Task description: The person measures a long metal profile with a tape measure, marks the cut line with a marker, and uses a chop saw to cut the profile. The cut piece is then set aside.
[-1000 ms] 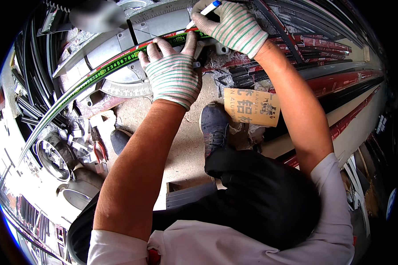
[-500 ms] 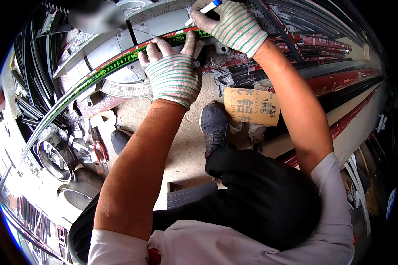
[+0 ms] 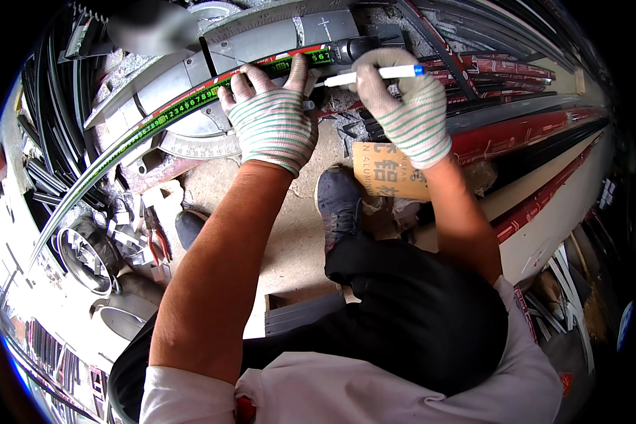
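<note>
My left hand [image 3: 275, 120], in a striped knit glove, lies with fingers spread across a tape measure blade [image 3: 184, 106], black with green markings. The blade runs along a long bar with red film, over the metal bed of a mitre saw [image 3: 261, 39], and bends away to the lower left. My left thumb is hidden. Just right of the blade's end, my gloved right hand [image 3: 406, 106] grips a white marker pen [image 3: 396, 71] with a blue end. The pen lies almost level, its tip pointing left, below the blade's end.
A curved angle scale [image 3: 201, 144] sits below the bed. Dark and red-wrapped profiles [image 3: 523, 134] are stacked at right; black strips [image 3: 56, 99] lie at left. Red-handled pliers [image 3: 157, 237] rest among offcuts. A brown printed cardboard piece [image 3: 389, 177] lies near my shoe [image 3: 339, 201].
My right hand has drawn back from the bar, down and to the right, and the pen has turned to nearly level. The tape's end is uncovered. My left hand has barely moved.
</note>
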A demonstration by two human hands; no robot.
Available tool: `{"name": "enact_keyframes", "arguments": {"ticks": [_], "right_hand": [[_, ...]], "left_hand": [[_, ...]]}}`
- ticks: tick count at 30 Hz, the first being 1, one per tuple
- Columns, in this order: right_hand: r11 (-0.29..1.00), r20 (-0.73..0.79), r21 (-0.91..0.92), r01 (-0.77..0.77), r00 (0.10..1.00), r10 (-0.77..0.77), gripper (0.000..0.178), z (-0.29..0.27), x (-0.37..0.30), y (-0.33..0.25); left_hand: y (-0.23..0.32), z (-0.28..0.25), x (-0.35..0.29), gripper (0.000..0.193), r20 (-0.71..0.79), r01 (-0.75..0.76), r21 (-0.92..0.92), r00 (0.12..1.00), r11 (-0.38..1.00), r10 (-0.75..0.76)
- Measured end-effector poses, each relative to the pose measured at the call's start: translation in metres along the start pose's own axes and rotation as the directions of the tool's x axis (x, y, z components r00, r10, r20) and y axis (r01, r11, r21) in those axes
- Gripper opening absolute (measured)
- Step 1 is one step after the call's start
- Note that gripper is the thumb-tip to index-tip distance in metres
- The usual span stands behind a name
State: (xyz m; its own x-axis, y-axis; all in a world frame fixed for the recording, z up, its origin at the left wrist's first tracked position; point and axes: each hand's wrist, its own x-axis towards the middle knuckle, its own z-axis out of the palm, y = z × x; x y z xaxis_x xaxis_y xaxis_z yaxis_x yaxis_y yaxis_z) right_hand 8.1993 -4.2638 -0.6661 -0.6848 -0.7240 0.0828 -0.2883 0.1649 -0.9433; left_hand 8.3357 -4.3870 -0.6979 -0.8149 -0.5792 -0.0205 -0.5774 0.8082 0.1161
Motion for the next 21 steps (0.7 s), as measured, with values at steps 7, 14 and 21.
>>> {"name": "enact_keyframes", "arguments": {"ticks": [7,14,21], "right_hand": [[0.993,0.064,-0.097,-0.061,0.996,0.067,0.014,0.009,-0.016,0.004],[0.983,0.084,-0.114,-0.141,0.985,0.151,0.019,0.023,-0.020,0.019],[0.967,0.097,0.047,-0.249,0.965,0.243,0.016,0.038,-0.027,0.027]], "left_hand": [[-0.002,0.005,-0.001,0.073,-0.003,-0.006,0.008,1.000,1.000,0.006],[0.000,-0.001,0.002,0.081,0.063,-0.002,0.007,0.998,1.000,0.001],[-0.001,-0.004,0.001,0.079,0.078,-0.009,-0.015,0.997,1.000,0.010]]}}
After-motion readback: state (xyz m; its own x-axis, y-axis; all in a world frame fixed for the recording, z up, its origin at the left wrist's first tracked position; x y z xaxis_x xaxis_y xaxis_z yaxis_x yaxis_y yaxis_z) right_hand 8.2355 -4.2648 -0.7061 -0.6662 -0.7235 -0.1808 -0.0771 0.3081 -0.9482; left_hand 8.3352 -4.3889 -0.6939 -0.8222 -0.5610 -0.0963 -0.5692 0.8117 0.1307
